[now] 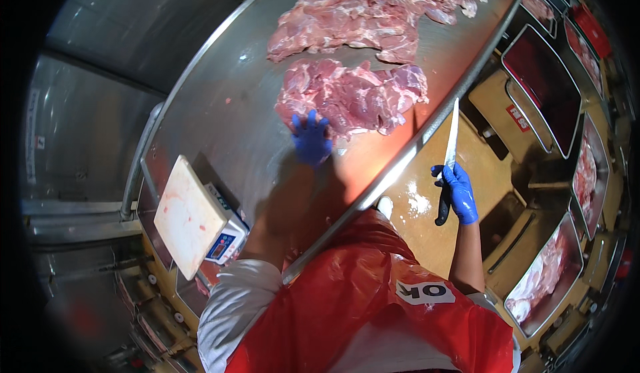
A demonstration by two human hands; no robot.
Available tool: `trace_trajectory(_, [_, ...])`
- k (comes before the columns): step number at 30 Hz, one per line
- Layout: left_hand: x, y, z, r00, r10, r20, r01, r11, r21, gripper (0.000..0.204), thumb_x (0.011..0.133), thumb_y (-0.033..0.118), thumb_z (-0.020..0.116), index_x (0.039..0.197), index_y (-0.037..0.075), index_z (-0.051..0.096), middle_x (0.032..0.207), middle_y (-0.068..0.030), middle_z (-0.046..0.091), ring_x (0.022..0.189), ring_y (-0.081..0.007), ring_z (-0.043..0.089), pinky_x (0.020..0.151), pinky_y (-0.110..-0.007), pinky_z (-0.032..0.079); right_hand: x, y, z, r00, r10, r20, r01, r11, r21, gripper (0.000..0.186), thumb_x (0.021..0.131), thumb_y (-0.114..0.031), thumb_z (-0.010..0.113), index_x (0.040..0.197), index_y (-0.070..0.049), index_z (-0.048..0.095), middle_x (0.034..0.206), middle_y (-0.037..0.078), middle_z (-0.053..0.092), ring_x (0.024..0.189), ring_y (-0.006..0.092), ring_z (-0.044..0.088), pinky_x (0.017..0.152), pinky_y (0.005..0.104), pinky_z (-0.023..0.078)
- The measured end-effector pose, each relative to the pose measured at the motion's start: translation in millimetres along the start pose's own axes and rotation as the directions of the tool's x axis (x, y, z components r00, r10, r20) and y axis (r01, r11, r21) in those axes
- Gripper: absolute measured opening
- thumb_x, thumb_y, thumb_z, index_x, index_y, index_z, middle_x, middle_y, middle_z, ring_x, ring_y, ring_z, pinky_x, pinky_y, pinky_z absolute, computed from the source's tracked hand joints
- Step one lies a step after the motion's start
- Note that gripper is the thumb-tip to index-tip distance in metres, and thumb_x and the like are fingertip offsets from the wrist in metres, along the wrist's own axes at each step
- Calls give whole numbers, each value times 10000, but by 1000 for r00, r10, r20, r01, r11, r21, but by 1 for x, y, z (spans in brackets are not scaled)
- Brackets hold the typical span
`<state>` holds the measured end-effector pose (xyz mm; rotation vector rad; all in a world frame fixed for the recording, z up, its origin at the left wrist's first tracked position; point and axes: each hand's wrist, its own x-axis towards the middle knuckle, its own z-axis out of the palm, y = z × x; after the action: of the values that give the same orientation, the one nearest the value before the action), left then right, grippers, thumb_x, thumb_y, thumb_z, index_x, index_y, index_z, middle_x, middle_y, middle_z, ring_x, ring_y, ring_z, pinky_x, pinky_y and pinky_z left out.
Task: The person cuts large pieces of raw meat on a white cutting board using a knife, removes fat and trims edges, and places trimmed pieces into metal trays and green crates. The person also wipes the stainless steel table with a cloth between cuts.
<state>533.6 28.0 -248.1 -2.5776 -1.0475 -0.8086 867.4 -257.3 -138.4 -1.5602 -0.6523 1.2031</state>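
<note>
My left hand (311, 140), in a blue glove, is spread with its fingertips on the near edge of a slab of raw meat (350, 96). The slab lies on the steel table (233, 86). Out past the table's right edge, my right hand (460, 193), also blue-gloved, is closed round the black handle of a knife (452, 136). Its long narrow blade points up and away, clear of the meat. More raw meat (353, 23) is heaped farther back on the table.
At the left, a white board (190, 216) rests on a digital scale (230, 240). Metal trays with meat (543, 276) stand along the right, near a tray of dark red liquid (540, 80). The table's raised rim (427, 130) runs between my hands, above a tan floor (417, 186).
</note>
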Motion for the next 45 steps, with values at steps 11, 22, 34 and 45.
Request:
trace_trajectory(11, [56,-147,48,826,-401,396,542,756,-366,574,806,323,702,1349,251,532,1539,-188,335,1402,-511,294,996,-723,360,-59,28,-39,975,166,-145,-175,984,-46,246,1032,-233,531,1069,-26,660,917,18,651,788,106,553,738,259,475])
trace_trajectory(22, [17,-52,-56,856,-430,287,488,856,-170,465,756,187,772,1195,212,619,1396,-202,459,1166,-384,548,907,-468,526,3,-23,40,996,76,46,-68,985,-162,234,1027,-215,545,1079,-19,661,904,8,636,785,109,537,755,267,467])
trace_trajectory(34, [-30,-199,-71,640,-766,61,667,515,-538,295,776,190,780,986,1,692,954,-167,683,904,-316,670,823,-392,518,51,-36,128,946,136,294,-47,955,-293,225,1024,-224,565,1074,-35,678,898,1,659,758,80,562,728,241,475])
trace_trajectory(45, [-75,-128,-90,410,-909,-73,877,415,-242,891,705,204,820,1465,72,375,1389,-293,445,1254,-465,477,1079,-499,393,92,-35,146,932,175,317,-56,934,-353,191,1024,-205,571,1048,-45,672,844,-25,649,696,51,526,664,220,453])
